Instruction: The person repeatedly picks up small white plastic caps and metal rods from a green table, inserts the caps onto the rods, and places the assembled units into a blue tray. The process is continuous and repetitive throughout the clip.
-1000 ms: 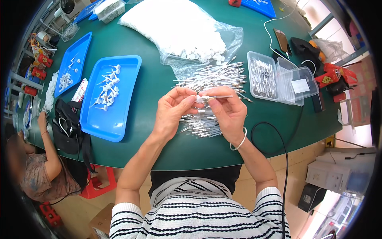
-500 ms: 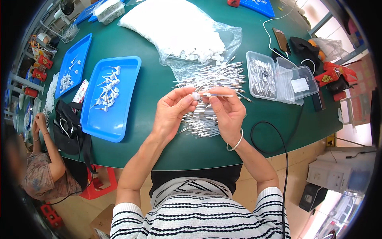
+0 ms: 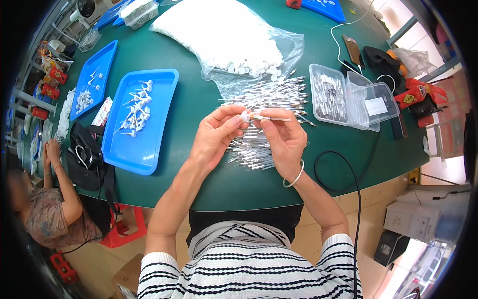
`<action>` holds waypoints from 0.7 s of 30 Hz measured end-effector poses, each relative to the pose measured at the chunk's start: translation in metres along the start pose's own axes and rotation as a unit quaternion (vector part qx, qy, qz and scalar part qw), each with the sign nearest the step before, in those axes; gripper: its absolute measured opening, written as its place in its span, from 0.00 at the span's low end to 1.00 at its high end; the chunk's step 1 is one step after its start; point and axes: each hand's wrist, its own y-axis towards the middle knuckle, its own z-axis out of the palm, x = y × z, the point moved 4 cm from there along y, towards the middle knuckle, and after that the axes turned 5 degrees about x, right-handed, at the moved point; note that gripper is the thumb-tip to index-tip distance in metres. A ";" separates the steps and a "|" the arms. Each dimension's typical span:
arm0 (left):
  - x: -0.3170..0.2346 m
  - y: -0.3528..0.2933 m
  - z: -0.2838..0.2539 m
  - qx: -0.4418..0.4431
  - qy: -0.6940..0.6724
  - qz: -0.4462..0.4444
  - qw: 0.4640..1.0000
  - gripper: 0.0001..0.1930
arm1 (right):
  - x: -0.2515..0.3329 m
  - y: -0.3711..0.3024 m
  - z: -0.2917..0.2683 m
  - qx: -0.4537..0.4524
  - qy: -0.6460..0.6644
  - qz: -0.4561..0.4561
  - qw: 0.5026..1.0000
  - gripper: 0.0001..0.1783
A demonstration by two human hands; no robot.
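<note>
Hardly anything has shifted since before: both hands stay raised over the round green table [image 3: 209,184]. Two blue plastic trays [image 3: 149,144] lie left. Left hand [image 3: 214,137] pinches one small white cap [image 3: 245,116]; right hand [image 3: 284,139] pinches one thin metal pin [image 3: 271,118] touching it.

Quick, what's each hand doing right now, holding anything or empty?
Left hand: fingers pinched on a small white cap.
Right hand: fingers closed on a thin metal rod, its end meeting the cap.
</note>
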 end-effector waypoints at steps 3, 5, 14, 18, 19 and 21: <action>0.000 0.000 0.000 0.003 -0.039 -0.009 0.999 0.12 | 0.007 0.003 0.002 -0.005 0.015 0.005 1.000 0.08; 0.001 0.000 0.001 -0.001 -0.071 -0.022 0.997 0.12 | 0.009 0.004 0.002 -0.008 0.023 0.007 1.000 0.07; 0.010 0.000 0.003 0.007 -0.123 -0.062 0.990 0.15 | 0.006 0.002 -0.002 0.000 -0.027 0.019 0.999 0.07; 0.009 -0.001 0.007 0.004 -0.125 -0.065 0.990 0.16 | 0.008 0.002 -0.003 -0.005 -0.048 0.011 0.999 0.06; 0.009 -0.001 0.007 0.001 -0.126 -0.066 0.990 0.16 | 0.008 0.002 -0.003 -0.005 -0.052 0.009 0.999 0.06; 0.010 0.000 0.006 0.004 -0.139 -0.067 0.988 0.17 | 0.008 0.002 -0.003 -0.007 -0.072 -0.004 0.997 0.06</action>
